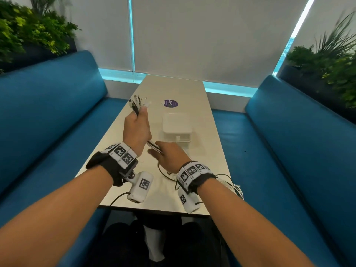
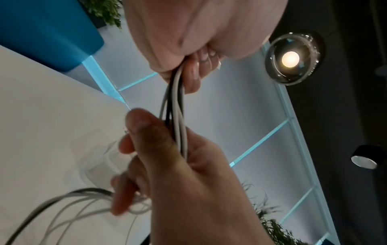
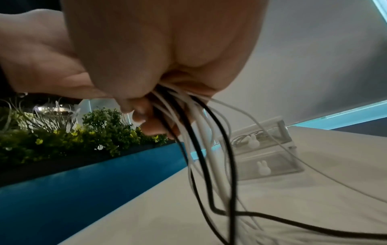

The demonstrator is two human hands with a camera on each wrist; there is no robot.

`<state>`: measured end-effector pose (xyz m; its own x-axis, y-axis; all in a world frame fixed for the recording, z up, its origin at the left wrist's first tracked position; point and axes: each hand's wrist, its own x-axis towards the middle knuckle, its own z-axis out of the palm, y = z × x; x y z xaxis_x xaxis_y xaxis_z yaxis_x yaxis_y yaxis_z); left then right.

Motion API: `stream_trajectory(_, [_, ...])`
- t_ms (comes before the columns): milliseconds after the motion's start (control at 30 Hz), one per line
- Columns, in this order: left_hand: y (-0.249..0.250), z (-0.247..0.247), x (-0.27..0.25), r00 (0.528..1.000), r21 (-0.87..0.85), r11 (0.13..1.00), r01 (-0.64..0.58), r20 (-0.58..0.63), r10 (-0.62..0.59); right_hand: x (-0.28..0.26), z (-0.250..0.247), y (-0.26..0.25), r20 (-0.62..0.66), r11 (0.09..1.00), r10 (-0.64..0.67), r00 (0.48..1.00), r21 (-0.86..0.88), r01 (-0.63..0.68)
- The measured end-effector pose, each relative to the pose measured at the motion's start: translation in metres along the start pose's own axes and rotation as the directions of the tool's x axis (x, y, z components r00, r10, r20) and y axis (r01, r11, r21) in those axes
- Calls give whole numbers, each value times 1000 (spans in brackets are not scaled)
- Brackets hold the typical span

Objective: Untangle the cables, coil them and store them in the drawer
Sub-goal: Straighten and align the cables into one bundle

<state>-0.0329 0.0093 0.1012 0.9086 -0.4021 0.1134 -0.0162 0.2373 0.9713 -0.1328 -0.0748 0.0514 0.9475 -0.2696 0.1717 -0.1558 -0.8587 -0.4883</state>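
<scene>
Over table (image 1: pixel 192 89), 2 hands gripping cables (image 1: pixel 153 145).

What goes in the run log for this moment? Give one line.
left hand: grips cables near plugs | right hand: holds same bundle lower | tails: on table | drawer unit: closed

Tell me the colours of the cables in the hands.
Black and white cables, clearest in the right wrist view.

Bare counter (image 1: pixel 185 89) toward the far edge, past the purple sticker (image 1: pixel 171 103). White drawer unit (image 1: pixel 176 127) blocks mid-counter. Loose cables (image 1: pixel 229 183) clutter the near right corner. Blue benches (image 1: pixel 57 105) close both long edges.
</scene>
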Motion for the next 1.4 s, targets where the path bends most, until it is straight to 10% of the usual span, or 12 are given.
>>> stream_trajectory(600, [-28, -54, 26, 976, 12, 992, 127, -178, -122, -19, 3, 34, 270, 998, 65, 961, 5, -69])
stream_trajectory(933, [-51, -56, 26, 997, 386, 923, 2, 70, -32, -29, -19, 63, 290, 978, 210, 934, -79, -195])
stream_trajectory(1233, [-66, -56, 6, 941, 733, 666, -137, 306, -142, -36, -27, 70, 393, 830, 272, 879, 366, -421])
stream_trajectory(1400, [-70, -49, -11, 890, 817, 526, -235, 399, -221, -20, -34, 61, 292, 906, 247, 924, 269, -327])
